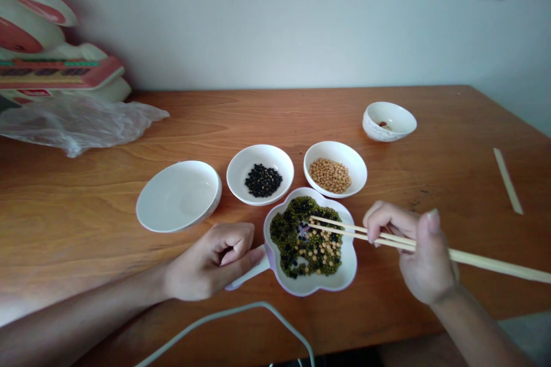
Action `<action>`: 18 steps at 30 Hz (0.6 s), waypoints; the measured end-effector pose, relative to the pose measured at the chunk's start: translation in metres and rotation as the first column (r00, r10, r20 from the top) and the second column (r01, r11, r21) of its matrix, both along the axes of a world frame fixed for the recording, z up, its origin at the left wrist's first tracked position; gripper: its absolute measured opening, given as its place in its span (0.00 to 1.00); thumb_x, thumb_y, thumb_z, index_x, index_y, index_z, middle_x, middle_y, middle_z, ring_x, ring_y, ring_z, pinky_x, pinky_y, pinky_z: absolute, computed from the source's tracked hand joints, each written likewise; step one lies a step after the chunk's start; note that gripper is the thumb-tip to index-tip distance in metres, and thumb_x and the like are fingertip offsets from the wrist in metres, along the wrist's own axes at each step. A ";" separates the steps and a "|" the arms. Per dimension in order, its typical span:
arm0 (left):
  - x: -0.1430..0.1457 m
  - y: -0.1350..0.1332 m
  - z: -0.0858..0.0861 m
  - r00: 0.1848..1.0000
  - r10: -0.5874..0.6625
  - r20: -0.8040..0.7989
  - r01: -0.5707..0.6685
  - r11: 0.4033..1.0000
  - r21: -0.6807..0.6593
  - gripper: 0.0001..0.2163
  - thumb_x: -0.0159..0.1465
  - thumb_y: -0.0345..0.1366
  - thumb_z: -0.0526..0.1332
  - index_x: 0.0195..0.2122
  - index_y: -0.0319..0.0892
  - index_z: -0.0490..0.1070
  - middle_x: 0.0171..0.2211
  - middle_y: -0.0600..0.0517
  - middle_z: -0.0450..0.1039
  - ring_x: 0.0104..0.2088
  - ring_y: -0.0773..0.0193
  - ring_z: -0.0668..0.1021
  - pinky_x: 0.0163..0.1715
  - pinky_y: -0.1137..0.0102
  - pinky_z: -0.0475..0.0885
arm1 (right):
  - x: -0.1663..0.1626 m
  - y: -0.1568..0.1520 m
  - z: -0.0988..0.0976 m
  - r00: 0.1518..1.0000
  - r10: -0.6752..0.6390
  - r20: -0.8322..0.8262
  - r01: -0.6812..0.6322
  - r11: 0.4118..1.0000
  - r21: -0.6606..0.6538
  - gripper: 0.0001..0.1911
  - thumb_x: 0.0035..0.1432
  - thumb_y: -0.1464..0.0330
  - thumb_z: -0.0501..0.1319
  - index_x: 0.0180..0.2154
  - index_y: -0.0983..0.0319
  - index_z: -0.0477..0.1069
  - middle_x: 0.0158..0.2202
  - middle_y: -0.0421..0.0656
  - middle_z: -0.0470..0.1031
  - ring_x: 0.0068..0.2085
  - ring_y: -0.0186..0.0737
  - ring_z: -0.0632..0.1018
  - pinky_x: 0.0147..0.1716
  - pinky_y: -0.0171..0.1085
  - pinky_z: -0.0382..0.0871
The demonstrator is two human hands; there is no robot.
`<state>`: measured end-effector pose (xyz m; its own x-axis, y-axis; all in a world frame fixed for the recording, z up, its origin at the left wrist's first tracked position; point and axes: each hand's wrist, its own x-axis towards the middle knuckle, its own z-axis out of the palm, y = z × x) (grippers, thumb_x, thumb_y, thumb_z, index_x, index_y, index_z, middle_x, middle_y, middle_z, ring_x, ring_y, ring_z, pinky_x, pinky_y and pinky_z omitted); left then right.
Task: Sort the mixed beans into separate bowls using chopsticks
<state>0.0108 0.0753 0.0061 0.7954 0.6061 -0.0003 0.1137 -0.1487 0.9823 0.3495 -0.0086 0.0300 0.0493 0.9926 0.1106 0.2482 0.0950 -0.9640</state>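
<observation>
My left hand point(215, 261) is closed around the short handle of a flower-shaped dish point(350, 266), white with a lilac edge. Inside it lie mixed green beans point(284, 229), black beans and yellow soybeans, with a bare patch near the middle. Between the fingers of my right hand point(415, 246) is a pair of wooden chopsticks point(486, 258); their tips are apart, over the bare patch, and nothing shows between them. Just behind the dish stand a white bowl point(235, 175) of black beans point(263, 180) and a white bowl point(359, 175) of soybeans point(330, 175).
An empty white bowl point(178, 198) stands left. A smaller bowl point(387, 132) at the back right holds a few brown bits. A pale strip point(508, 180) lies at right. A plastic bag point(86, 123) and rabbit-shaped object point(64, 69) are back left; a cable point(232, 311) crosses the front.
</observation>
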 end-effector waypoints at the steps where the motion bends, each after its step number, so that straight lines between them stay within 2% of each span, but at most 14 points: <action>1: 0.000 0.000 0.000 1.000 0.001 -0.004 -0.001 1.000 0.000 0.20 0.72 0.28 0.59 0.25 0.44 0.50 0.25 0.58 0.58 0.22 0.73 0.64 0.22 0.76 0.64 | 0.000 0.000 0.000 1.000 0.000 0.001 0.000 1.000 0.003 0.38 0.70 0.42 0.37 0.26 0.57 0.72 0.27 0.45 0.68 0.31 0.45 0.68 0.31 0.42 0.60; 11: -0.003 0.000 -0.003 1.000 -0.010 0.000 0.010 1.000 0.025 0.19 0.72 0.27 0.58 0.26 0.43 0.50 0.26 0.58 0.58 0.24 0.72 0.64 0.23 0.75 0.62 | -0.001 0.001 0.001 1.000 -0.030 -0.001 0.030 0.999 0.038 0.39 0.72 0.45 0.35 0.26 0.57 0.72 0.27 0.44 0.69 0.31 0.44 0.69 0.32 0.42 0.60; 18: -0.005 -0.001 -0.006 1.000 -0.013 0.018 0.014 0.999 -0.033 0.19 0.73 0.27 0.57 0.27 0.43 0.51 0.27 0.57 0.60 0.24 0.72 0.65 0.23 0.76 0.62 | -0.003 0.001 0.003 1.000 -0.024 -0.018 0.024 0.999 0.036 0.38 0.74 0.49 0.34 0.27 0.57 0.72 0.27 0.43 0.68 0.31 0.43 0.68 0.32 0.41 0.59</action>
